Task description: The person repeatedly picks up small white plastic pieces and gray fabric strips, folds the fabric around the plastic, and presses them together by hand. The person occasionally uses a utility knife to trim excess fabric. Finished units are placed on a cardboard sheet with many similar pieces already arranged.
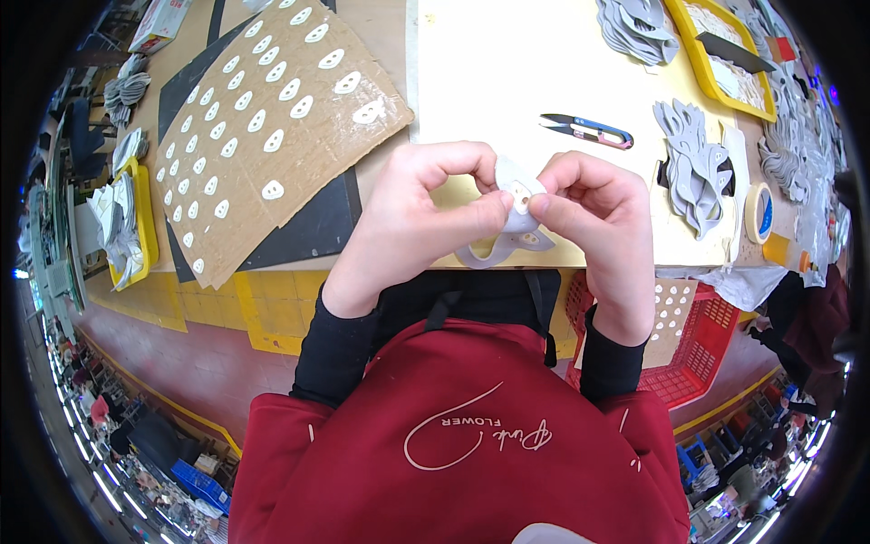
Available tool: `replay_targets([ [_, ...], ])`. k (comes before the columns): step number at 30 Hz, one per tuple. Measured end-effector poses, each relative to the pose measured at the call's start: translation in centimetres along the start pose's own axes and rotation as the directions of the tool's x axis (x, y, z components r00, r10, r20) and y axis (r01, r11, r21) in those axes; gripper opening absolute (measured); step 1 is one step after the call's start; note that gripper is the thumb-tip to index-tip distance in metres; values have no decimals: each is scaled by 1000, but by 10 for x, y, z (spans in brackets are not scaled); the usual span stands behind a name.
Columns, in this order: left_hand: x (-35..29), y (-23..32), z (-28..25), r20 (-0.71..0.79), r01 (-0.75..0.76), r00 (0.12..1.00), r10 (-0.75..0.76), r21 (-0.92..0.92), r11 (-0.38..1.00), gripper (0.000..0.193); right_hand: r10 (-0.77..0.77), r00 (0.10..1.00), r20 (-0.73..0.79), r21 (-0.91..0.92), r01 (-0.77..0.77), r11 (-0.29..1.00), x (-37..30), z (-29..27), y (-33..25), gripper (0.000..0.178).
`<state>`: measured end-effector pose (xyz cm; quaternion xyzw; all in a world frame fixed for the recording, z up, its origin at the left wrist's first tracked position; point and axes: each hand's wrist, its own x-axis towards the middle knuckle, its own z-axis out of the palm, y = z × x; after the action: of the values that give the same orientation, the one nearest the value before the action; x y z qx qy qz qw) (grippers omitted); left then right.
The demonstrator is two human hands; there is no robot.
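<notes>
My left hand (412,213) and my right hand (603,213) meet over the near edge of the table. Together they pinch a grey cut shoe piece (507,243) that curves down below my fingers. A small white oval patch (520,192) with two holes lies on the grey piece, pressed between my thumbs and fingertips. Both hands are closed on it.
A cardboard sheet (299,154) with several white oval patches lies to the left. Thread snips (587,130) rest on the cream mat (507,72) beyond my hands. Stacks of grey pieces (691,163), a tape roll (759,213), yellow trays (698,41) and a red basket (702,349) are to the right.
</notes>
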<state>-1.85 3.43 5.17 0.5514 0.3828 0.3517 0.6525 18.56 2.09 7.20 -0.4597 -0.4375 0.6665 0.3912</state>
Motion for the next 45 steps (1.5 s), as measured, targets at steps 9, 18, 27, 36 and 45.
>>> replay_targets([
  [9, 1, -5, 12, -164, -10, 986, -10, -116, 993, 17, 16, 999, -34, 14, -15, 1000, 1, 6, 2, 4],
  [18, -1, -11, 18, -208, -108, 973, 97, -40, 993, 15, -127, 991, -34, -51, 125, 991, -1, 8, 5, 6],
  [27, -3, -4, 25, -217, -75, 976, 34, -186, 980, 11, -239, 970, -48, -213, 223, 951, -3, 11, 6, 4],
  [36, -2, -5, 32, -279, -145, 956, 94, -171, 974, 11, -339, 935, -102, -213, 313, 926, 3, 16, 17, 6],
  [45, 2, -8, 36, -339, -259, 889, 307, 180, 949, 7, -187, 964, -189, -44, 182, 982, -1, 20, 18, 8],
])
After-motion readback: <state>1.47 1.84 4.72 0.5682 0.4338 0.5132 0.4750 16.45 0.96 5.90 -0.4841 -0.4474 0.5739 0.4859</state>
